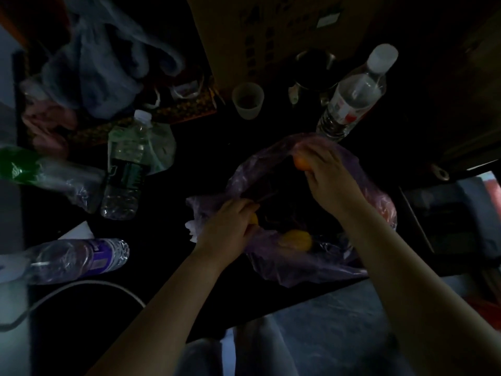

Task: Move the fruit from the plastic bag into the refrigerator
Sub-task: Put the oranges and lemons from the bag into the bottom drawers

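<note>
The right hand (329,176) grips a smooth orange (300,163); the left hand (230,225) pinches the crinkly purple plastic bag (306,267).

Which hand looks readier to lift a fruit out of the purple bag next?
Right, probably. The right hand already grips an orange fruit up at the far rim of the plastic bag. The left hand is curled low at the near edge beside a yellow fruit; what it holds is unclear.

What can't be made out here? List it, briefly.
- Head view: inside the plastic bag, too dark to count fruit.
- Head view: what the left hand grips, bag or yellow fruit; its fingers hide it.
- Head view: orange fruit, half covered by the right hand.
- Refrigerator: outside the frame.
</note>
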The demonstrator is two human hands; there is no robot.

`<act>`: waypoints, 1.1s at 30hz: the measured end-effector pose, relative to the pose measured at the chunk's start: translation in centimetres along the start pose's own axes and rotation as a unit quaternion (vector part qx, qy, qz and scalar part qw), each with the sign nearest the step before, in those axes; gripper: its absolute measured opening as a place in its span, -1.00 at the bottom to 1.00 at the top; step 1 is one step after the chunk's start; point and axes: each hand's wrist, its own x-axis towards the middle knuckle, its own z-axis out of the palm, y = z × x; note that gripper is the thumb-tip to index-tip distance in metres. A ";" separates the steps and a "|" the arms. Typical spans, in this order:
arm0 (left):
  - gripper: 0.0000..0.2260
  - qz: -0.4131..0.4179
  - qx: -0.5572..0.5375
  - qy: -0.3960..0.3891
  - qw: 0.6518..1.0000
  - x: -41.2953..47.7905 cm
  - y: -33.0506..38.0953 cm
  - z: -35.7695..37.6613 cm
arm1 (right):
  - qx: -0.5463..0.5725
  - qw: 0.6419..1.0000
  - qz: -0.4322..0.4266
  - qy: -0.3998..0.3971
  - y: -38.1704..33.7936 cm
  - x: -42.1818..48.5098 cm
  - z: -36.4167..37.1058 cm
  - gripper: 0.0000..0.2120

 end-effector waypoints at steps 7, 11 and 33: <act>-0.51 -0.004 0.005 -0.008 1.000 -0.1 -0.9 0.8 | -0.026 0.999 0.036 0.009 0.2 1.2 -0.1 -0.40; -0.42 0.001 0.003 -0.027 1.000 -0.2 -1.5 1.2 | -0.054 0.998 0.039 0.009 0.3 1.7 0.2 -0.33; -0.32 0.016 -0.058 -0.032 0.998 0.1 -0.1 2.0 | -0.010 0.996 0.063 -0.059 -0.1 -3.0 -1.7 -0.26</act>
